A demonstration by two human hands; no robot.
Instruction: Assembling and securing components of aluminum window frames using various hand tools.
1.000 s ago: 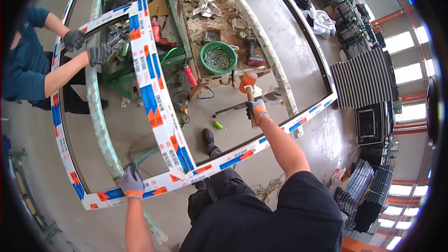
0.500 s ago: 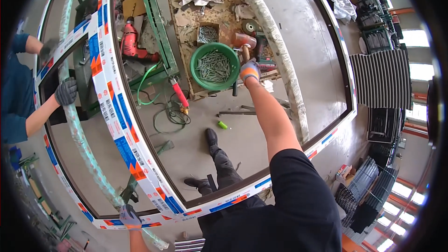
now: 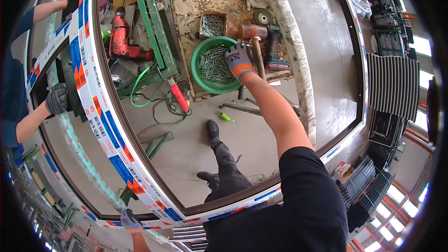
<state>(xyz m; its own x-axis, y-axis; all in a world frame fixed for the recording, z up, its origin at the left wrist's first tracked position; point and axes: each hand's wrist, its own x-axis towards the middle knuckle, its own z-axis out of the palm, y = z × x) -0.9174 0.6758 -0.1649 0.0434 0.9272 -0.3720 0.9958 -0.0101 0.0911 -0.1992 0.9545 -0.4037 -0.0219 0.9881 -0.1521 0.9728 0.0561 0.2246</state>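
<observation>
My right hand (image 3: pixel 239 60), in a grey and orange glove, is over the right rim of a green bowl (image 3: pixel 196 72) full of long screws or nails (image 3: pixel 215 64). Its fingers look stretched out, with nothing visible in them. Just right of it lies a mallet (image 3: pixel 258 58) with a wooden handle and a reddish head. At the bottom left, my left hand (image 3: pixel 131 222) is wrapped over the near edge of a large frame (image 3: pixel 123 163) covered in printed protective film.
A co-worker's dark-gloved hand (image 3: pixel 57 99) holds the frame at left. A red drill (image 3: pixel 122 37) sits on a green stand. The worn bench (image 3: pixel 184 23) bears a box of screws (image 3: pixel 213 24) and a cordless tool (image 3: pixel 276 53). A wrapped bar (image 3: pixel 298 51) crosses the frame's opening.
My right hand has left the mallet's handle and moved left onto the bowl's rim. The mallet now lies beside it. My left hand stays at the frame's edge; the view has shifted slightly.
</observation>
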